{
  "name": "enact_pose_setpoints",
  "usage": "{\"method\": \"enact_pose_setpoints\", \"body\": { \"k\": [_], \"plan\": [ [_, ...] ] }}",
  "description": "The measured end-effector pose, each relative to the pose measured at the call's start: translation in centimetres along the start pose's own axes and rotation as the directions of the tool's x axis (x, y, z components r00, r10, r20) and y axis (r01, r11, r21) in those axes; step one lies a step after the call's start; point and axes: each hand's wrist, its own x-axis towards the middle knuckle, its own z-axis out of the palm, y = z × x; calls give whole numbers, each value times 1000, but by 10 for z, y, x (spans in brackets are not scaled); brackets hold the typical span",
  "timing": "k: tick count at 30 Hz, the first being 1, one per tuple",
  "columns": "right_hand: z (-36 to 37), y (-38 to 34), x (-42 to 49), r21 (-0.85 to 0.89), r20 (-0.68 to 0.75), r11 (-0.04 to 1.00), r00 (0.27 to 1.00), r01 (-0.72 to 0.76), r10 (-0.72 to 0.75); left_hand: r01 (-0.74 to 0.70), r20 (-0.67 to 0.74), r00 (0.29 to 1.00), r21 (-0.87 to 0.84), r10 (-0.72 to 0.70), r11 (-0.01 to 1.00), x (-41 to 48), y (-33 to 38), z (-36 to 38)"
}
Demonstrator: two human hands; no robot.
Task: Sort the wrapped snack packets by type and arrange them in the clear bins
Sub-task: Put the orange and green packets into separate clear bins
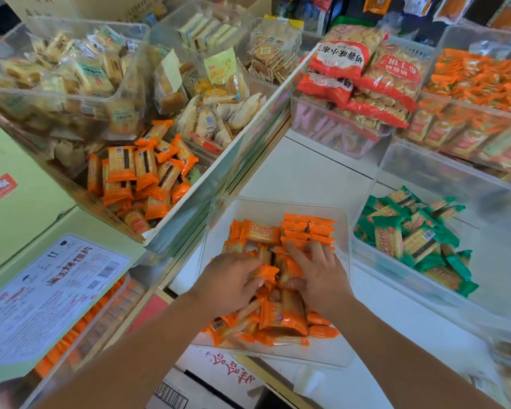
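A clear bin (344, 290) in front of me holds several orange-wrapped cracker packets (283, 320). Both hands reach into it. My left hand (227, 280) grips an orange packet (264, 273) between thumb and fingers. My right hand (319, 276) lies on the pile with its fingers spread over a row of upright orange packets (307, 228) at the bin's far side. Its thumb touches packets near the middle. To the right, a second clear bin (378, 261) holds green-wrapped packets (416, 240).
A white-edged box (219, 169) at left holds more orange packets (142, 175) and pale snacks. Further bins at the back hold red cookie bags (366, 78) and orange packs (478, 81). A green carton (27, 231) with a printed label sits at left.
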Motion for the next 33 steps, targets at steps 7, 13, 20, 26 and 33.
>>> {"method": "enact_pose_setpoints", "body": {
  "k": [7, 13, 20, 26, 33],
  "plan": [
    [-32, 15, -39, 275, -243, 960, 970, 58, 11, -15, -299, 952, 159, 63, 987, 6, 16, -12],
    [-13, 22, -77, 369, -200, 926, 980, 81, -6, 78, 287, 953, 74, -96, 994, -9, 54, 48],
    [-15, 20, -77, 324, -134, 944, 991, 67, -24, 37, 396, 902, 325, -171, 945, -1, 52, 69],
    [-19, 15, -79, 190, -65, 981, 998, 37, -25, 110, 417, 888, 221, -195, 969, 6, 43, 60],
    [-15, -13, -73, -37, 71, 998, 996, -53, 56, 387, 458, 860, -299, -224, 873, 5, 53, 46]
  ]
}}
